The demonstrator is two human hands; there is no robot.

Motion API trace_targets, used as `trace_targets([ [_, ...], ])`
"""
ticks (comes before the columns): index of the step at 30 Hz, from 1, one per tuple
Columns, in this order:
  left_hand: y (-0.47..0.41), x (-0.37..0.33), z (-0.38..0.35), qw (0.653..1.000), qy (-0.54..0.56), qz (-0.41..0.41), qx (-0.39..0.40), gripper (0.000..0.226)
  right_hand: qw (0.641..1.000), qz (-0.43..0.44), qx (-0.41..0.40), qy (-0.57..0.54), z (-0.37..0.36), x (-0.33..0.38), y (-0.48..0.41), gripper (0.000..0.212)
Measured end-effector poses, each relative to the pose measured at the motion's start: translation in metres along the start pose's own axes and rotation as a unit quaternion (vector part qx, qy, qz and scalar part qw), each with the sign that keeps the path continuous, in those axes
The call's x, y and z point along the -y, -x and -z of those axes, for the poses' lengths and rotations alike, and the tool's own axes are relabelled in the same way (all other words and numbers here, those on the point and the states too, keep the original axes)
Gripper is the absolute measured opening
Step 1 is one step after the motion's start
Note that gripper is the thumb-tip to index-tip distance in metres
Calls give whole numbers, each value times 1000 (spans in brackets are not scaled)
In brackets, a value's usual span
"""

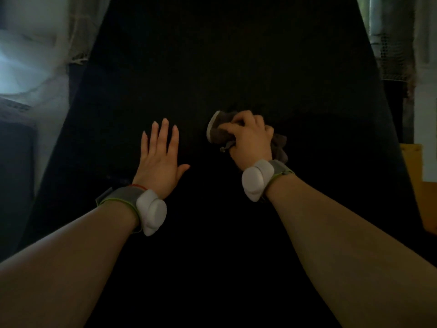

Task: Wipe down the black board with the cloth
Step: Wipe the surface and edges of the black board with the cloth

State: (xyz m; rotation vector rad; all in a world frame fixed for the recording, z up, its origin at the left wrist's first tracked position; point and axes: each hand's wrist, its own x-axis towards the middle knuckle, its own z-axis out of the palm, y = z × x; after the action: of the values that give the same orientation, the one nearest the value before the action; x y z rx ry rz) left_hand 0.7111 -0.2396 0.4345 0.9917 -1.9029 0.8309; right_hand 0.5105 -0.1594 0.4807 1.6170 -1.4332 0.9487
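Note:
The black board [224, 67] fills the middle of the head view, wide near me and narrowing toward the top. My right hand [251, 138] is fisted around a bunched grey-brown cloth [218, 130] and presses it against the board right of centre. Folds of the cloth stick out to the left of the fist and below its right side. My left hand [160, 159] lies flat on the board left of centre, fingers spread, holding nothing. Both wrists carry grey bands with white pods.
Pale netted curtains [78, 31] hang at the upper left beside a bright window area. More netting and a pale wall [397, 43] show at the upper right. A yellow-orange object [413, 176] stands by the board's right edge. A dark shape sits at the left.

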Motion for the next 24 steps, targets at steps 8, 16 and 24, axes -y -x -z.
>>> trace_targets([
  [8, 10, -1, 0, 1000, -3, -5, -17, 87, 979, 127, 159, 4, -2, 18, 59, 33],
  [16, 23, 1, -13, 999, -27, -25, 1, 94, 975, 95, 194, -52, 14, 15, 56, 35],
  [24, 23, 5, -20, 998, -32, -41, -40, 89, 998, -54, 28, -26, 14, 17, -6, 40],
])
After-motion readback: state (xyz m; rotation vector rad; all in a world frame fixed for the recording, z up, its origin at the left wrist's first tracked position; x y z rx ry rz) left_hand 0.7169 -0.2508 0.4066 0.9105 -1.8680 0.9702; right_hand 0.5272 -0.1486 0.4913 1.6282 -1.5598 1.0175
